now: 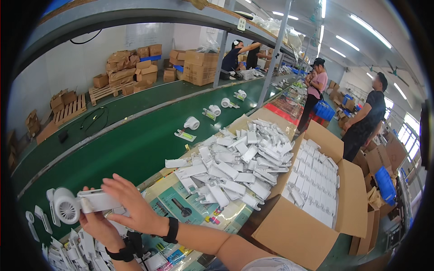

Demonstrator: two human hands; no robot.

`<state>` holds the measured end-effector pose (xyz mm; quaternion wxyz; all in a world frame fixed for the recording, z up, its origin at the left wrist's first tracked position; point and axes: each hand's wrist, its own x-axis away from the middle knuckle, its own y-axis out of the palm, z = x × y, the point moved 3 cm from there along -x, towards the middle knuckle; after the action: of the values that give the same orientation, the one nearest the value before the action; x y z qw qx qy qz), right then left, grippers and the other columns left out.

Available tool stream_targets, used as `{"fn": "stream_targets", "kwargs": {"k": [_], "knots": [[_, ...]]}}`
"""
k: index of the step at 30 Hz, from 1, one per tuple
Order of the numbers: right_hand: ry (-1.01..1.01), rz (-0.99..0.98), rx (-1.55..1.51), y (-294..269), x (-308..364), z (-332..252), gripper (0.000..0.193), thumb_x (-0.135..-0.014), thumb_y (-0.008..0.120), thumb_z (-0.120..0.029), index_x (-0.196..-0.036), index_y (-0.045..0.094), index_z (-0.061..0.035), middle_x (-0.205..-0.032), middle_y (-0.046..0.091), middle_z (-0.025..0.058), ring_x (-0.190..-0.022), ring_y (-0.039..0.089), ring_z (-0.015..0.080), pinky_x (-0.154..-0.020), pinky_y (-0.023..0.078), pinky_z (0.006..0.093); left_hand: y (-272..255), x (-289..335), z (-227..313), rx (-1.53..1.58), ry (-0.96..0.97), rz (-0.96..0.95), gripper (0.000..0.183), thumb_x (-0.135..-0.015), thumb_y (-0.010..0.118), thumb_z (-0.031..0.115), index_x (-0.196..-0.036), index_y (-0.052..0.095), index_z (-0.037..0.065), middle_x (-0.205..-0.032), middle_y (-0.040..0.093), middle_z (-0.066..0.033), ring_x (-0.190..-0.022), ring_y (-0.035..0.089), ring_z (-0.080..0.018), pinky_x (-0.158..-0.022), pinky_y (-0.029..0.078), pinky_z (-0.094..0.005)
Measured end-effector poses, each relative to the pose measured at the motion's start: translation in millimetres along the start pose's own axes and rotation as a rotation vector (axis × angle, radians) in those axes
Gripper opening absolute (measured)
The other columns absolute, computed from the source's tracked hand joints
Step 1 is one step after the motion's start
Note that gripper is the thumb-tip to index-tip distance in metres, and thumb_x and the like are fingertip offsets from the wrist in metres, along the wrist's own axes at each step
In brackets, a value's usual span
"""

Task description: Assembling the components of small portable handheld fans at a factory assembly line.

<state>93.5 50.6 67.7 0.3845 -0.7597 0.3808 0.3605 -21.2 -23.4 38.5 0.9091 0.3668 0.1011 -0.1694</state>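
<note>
At the left, over the green belt, my left hand (100, 229) is closed around a white handheld fan (68, 207) near its neck. The fan lies sideways, its round grille head to the left and its handle toward my right. Beside the handle's end, my right hand (131, 201) has its fingers stretched out and apart; its palm appears to touch the handle. Below my hands, several white plastic handle parts (86, 248) lie in a heap. A larger pile of white handle shells (230, 162) covers the bench to the right.
An open cardboard box (289, 230) holding rows of white parts stands right of the pile. Along the green conveyor belt (149, 135) lie several fan units (191, 123). A metal shelf beam (113, 18) crosses overhead. Co-workers (318, 81) stand farther back.
</note>
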Motion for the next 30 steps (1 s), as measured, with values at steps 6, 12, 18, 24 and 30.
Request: {"fn": "stream_targets", "kwargs": {"k": [6, 12, 18, 24, 30], "knots": [[0.485, -0.084, -0.711, 18, 10, 22, 0.034, -0.092, 0.048, -0.028, -0.111, 0.043, -0.0004, -0.088, 0.052, 0.0069, -0.075, 0.046, 0.0123, -0.066, 0.04, 0.0268, -1, 0, 16, 0.027, -0.025, 0.016, 0.038, -0.091, 0.049, 0.02, -0.121, 0.042, -0.002, -0.12, 0.052, -0.014, -0.107, 0.053, -0.0211, -0.088, 0.047, -0.0338], [0.572, -0.196, -0.503, 6, 9, 18, 0.035, -0.091, 0.05, -0.032, -0.097, 0.047, 0.0018, -0.079, 0.05, 0.0108, -0.069, 0.045, 0.0158, -0.062, 0.039, 0.0281, 11, 14, 22, 0.092, -0.041, 0.011, 0.038, -0.091, 0.049, 0.02, -0.121, 0.042, -0.002, -0.122, 0.051, -0.0145, -0.111, 0.051, -0.0217, -0.091, 0.045, -0.0346], [0.535, -0.107, -0.546, 3, 5, 1, 0.036, -0.09, 0.051, -0.034, -0.089, 0.046, 0.0017, -0.073, 0.048, 0.0107, -0.065, 0.043, 0.0184, -0.06, 0.037, 0.0308, 10, 19, 28, 0.097, 0.029, -0.05, 0.039, -0.091, 0.049, 0.019, -0.123, 0.041, -0.003, -0.125, 0.048, -0.0149, -0.114, 0.048, -0.0228, -0.095, 0.042, -0.0366], [0.235, 0.03, -0.326, -20, 6, -7, 0.038, -0.081, 0.061, -0.035, -0.077, 0.048, 0.0002, -0.066, 0.044, 0.011, -0.058, 0.042, 0.023, -0.053, 0.035, 0.0327, 1, 25, 34, 0.136, 0.006, -0.071, 0.046, -0.083, 0.06, 0.024, -0.119, 0.045, -0.002, -0.115, 0.052, -0.0151, -0.106, 0.053, -0.025, -0.09, 0.046, -0.0377], [0.251, -0.042, -0.287, -13, 2, 3, 0.04, -0.078, 0.062, -0.036, -0.064, 0.046, -0.002, -0.058, 0.042, 0.0102, -0.053, 0.043, 0.0283, -0.049, 0.034, 0.0365, -4, 9, 21, 0.203, -0.172, -0.239, 0.043, -0.089, 0.052, 0.021, -0.123, 0.042, -0.003, -0.119, 0.051, -0.0142, -0.109, 0.051, -0.0236, -0.093, 0.043, -0.0361]]}}
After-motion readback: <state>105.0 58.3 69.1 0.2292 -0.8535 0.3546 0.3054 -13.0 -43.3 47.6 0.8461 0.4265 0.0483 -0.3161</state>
